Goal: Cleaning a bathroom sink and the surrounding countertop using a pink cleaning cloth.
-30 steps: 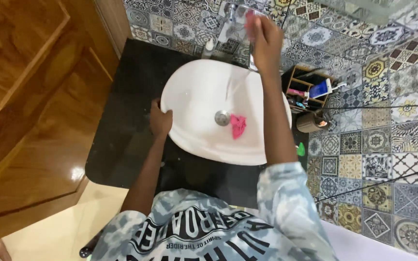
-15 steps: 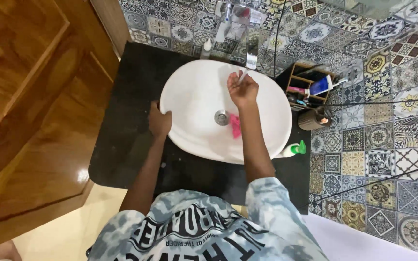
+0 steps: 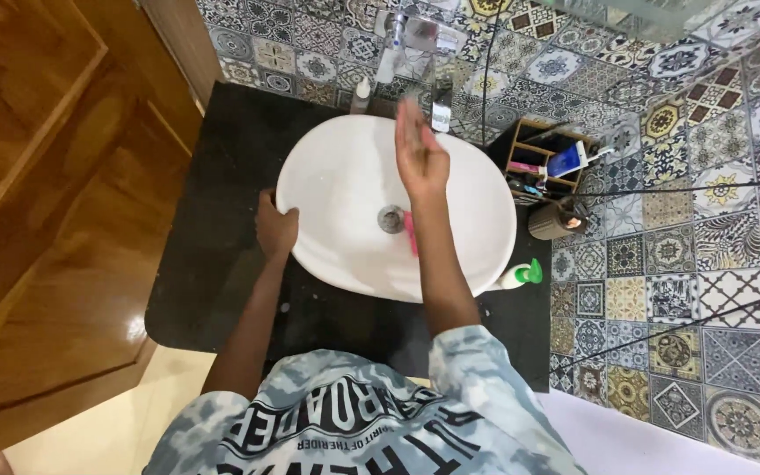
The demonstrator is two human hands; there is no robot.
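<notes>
Head view: right hand (image 3: 419, 157) is flat, fingers together and stretched out, holding nothing, raised over the back half of the white basin (image 3: 327, 189) just short of the tap spout (image 3: 442, 104). It looks blurred, so whether it touches water can't be told. Left hand (image 3: 274, 227) is curled over the basin's left rim, fingers clamped on the edge.

Pink cloth (image 3: 410, 233) lies inside the basin, just right of the drain (image 3: 390, 218), partly hidden under the right forearm.

Risks, as judged from here:
- cloth sits touching or nearly touching the drain; w/ water running it could slide over the hole and block it.
- right hand is close to the spout; a quick swing could knock it or splash the black bench (image 3: 213, 202).
- white bottle w/ green cap (image 3: 521, 275) lies at the basin's front-right edge, near the right elbow; a pull-back could roll it off.
- wooden organiser (image 3: 549, 158) right of the basin could catch spray.
</notes>
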